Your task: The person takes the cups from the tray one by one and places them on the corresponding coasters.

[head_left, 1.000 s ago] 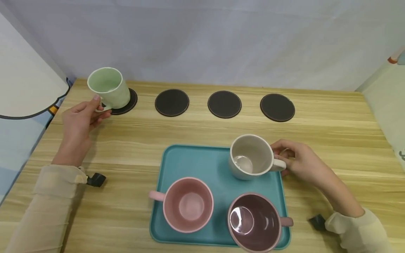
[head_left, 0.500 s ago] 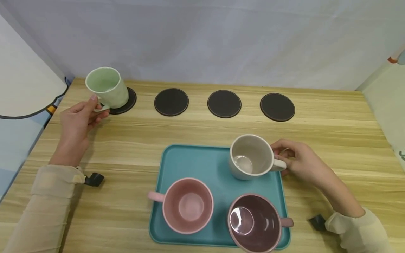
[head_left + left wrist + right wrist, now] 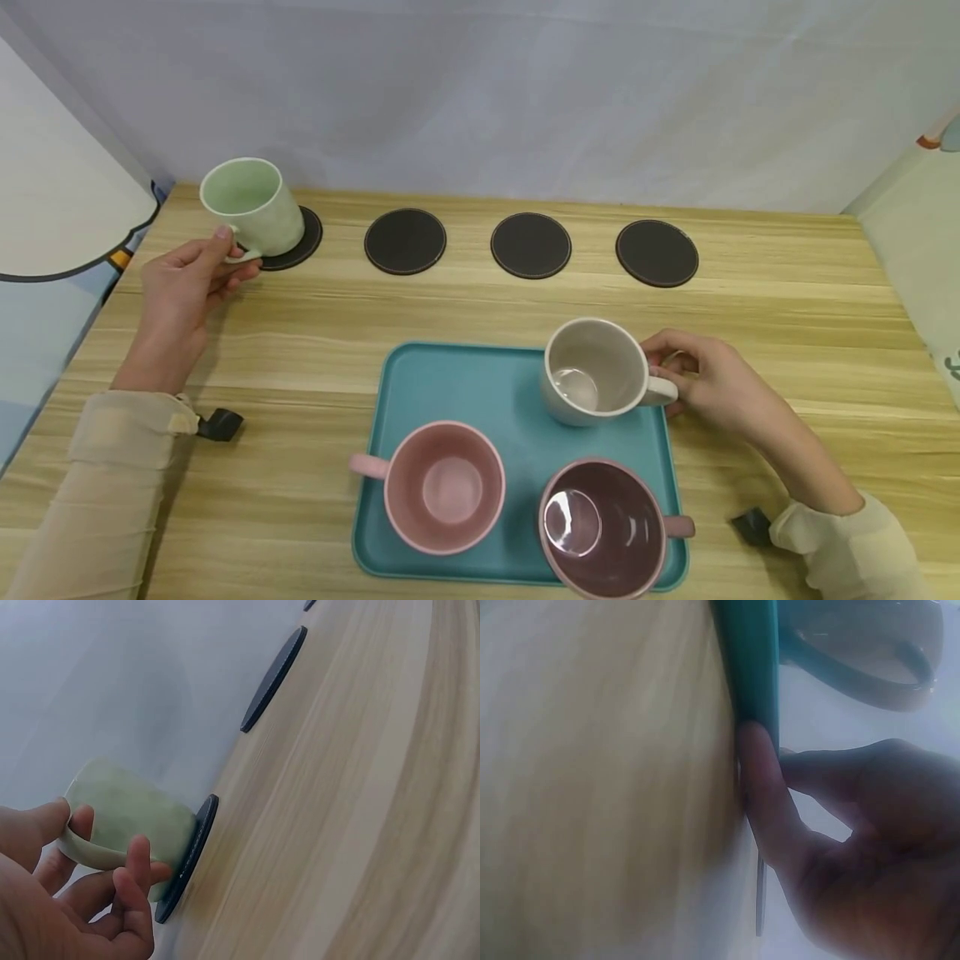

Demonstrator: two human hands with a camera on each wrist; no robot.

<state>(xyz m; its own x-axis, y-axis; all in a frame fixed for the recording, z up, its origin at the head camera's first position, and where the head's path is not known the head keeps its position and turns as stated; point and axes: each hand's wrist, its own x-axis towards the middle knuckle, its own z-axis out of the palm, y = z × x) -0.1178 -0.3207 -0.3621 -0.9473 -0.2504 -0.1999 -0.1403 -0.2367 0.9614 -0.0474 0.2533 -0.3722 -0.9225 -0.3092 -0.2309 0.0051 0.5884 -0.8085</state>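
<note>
My left hand (image 3: 180,279) pinches the handle of a light green mug (image 3: 273,221) at the far left. The mug stands on a round black coaster (image 3: 309,244), and the left wrist view shows its base against the coaster (image 3: 196,851). On the right, my right hand (image 3: 716,387) grips the right rim of a teal tray (image 3: 465,371); the right wrist view has fingertips on both sides of that rim (image 3: 754,667). Right beside these fingers is the handle of a cream mug (image 3: 592,367) on the tray, which partly hides the fingertips.
A pink mug (image 3: 446,487) and a mauve mug (image 3: 603,529) also stand on the tray, handles out over its sides. Three more black coasters (image 3: 405,242) lie in a row along the back of the wooden table (image 3: 300,492). A pale cloth (image 3: 480,100) hangs behind.
My left hand and the rim of the green mug have shifted very slightly left. The right hand has stayed in place, as have the mugs on the tray.
</note>
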